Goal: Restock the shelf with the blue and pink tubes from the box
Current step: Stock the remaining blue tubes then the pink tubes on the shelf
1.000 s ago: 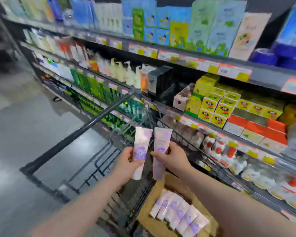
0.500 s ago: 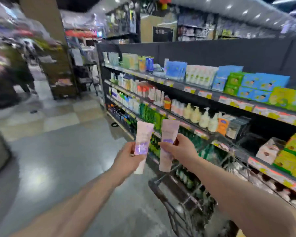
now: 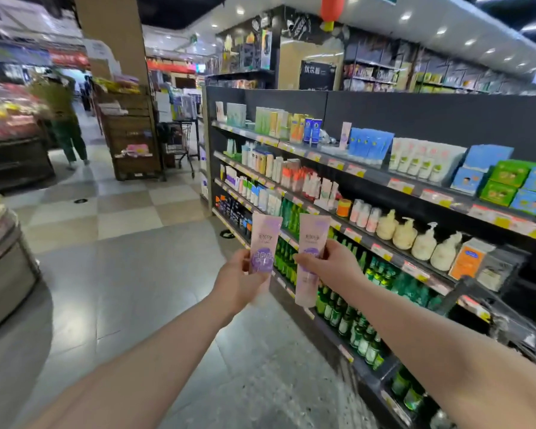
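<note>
At centre of view, two flat pink plastic tubes with purple label panels are held upright, side by side but not touching: the left tube is gripped at its lower end by the left hand, and the right tube is pinched at mid-length by the right hand. Judged step: carrying stock to the long dark-grey metal shelf unit, with neither tube yet placed; the box is out of view. At 1 o'clock, on the top tier, a lone pink tube of like pattern stands just beside two dark-blue tubes, which probably marks the slot. The next move calls for walking up the aisle, raising both arms to that tier and standing the tubes beside the lone one without toppling it. At 3 o'clock cream pump bottles fill a middle tier; at 5 o'clock green glass bottles crowd the lower tiers. A black trolley bar at 4 o'clock lies close against the shelving. A person in green at 10 o'clock is well apart.
</note>
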A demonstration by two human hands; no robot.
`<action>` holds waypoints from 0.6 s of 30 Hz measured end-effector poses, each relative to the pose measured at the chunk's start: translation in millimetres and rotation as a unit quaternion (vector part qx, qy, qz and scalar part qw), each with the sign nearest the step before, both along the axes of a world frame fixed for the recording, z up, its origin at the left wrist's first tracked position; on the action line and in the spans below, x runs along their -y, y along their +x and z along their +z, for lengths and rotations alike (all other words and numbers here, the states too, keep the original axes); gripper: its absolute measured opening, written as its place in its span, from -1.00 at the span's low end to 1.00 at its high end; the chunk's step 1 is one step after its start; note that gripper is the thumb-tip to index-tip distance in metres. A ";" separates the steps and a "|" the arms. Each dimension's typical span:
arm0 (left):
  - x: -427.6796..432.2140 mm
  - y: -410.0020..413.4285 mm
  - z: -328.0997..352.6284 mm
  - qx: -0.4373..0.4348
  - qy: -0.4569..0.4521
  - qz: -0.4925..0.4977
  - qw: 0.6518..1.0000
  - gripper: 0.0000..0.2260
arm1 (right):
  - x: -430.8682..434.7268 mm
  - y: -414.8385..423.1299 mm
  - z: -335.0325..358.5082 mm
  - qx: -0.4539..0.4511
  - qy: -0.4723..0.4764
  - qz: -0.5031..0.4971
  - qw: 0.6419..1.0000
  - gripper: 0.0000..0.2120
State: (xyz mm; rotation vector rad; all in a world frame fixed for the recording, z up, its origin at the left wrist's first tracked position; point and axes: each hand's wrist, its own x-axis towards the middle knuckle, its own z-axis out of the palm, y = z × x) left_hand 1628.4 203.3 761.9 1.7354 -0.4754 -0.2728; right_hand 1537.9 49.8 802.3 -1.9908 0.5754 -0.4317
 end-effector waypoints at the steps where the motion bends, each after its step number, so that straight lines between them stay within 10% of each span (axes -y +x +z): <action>1: 0.9 12.1 0.7 0.004 0.005 0.001 1.000 -0.78 | 2.1 13.6 -0.2 0.002 0.005 0.004 1.000 -0.68; 18: 122.7 270.6 38.8 0.021 -0.005 -0.040 0.999 -0.78 | 125.4 283.5 24.7 0.022 0.006 0.001 1.000 -0.69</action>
